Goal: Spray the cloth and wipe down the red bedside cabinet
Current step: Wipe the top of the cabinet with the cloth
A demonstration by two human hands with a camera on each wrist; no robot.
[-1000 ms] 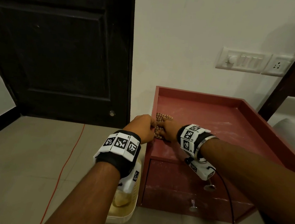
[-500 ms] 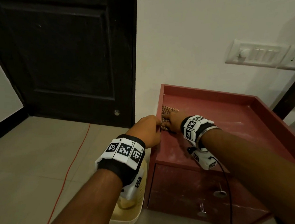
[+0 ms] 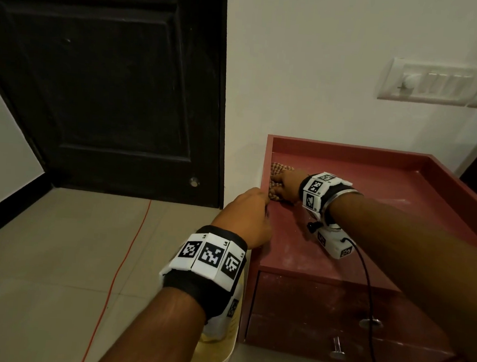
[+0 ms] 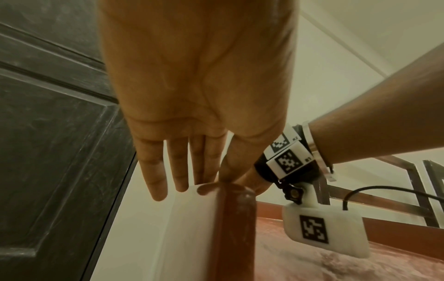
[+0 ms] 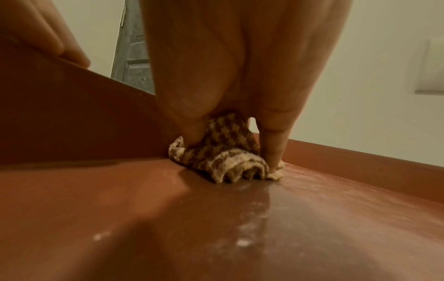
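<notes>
Against the cabinet's left wall, toward the back corner, sits the cloth, bunched under your right hand. Your fingers press down into it, slightly apart, with thumb and a finger dug into the folds. Your left hand lies open, fingers straight and together, tips touching the wall's top edge. Expect the cloth to be soft and light and to crumple easily; spread it flatter under your palm. White dust streaks remain on the top.
</notes>
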